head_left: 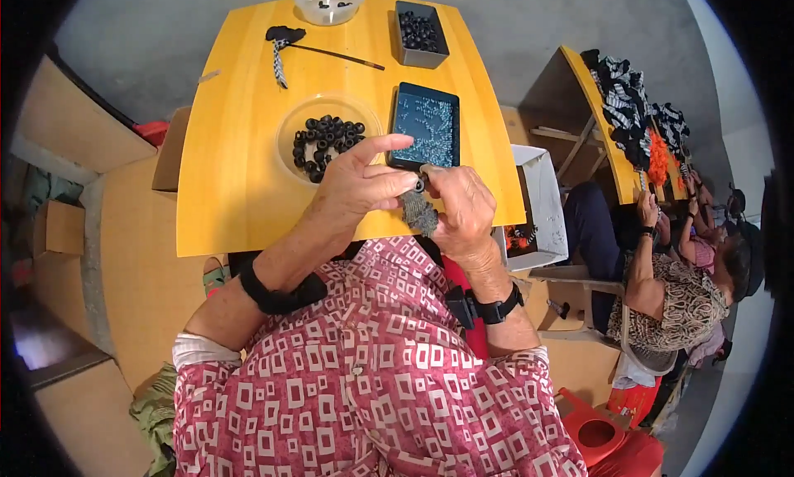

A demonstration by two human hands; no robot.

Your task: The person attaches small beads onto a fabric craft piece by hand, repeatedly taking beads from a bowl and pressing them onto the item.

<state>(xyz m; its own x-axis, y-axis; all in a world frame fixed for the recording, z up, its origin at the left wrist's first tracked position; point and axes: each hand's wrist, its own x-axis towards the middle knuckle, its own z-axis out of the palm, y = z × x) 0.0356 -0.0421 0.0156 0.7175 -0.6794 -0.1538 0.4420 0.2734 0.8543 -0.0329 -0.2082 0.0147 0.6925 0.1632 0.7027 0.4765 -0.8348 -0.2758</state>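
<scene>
Both of my hands meet above the near edge of the yellow table. My left hand (364,179) pinches at a small black ring (419,184), its index finger stretched out. My right hand (465,208) is closed around a dark grey knitted piece (420,212), which hangs below the ring; the fingers partly hide where ring and knit meet. Just beyond my hands lies a dark tray (404,150) scattered with tiny pale pieces. A clear round bowl (285,138) to the left holds several black ring-shaped parts (318,159).
Farther back on the yellow table (223,179) are a thin stick (343,57) with black and patterned cloth, a plastic bowl (308,12) and a grey bin (426,59) of black parts. A white box (556,221) stands right of the table. Another person (678,299) works at the right-hand table.
</scene>
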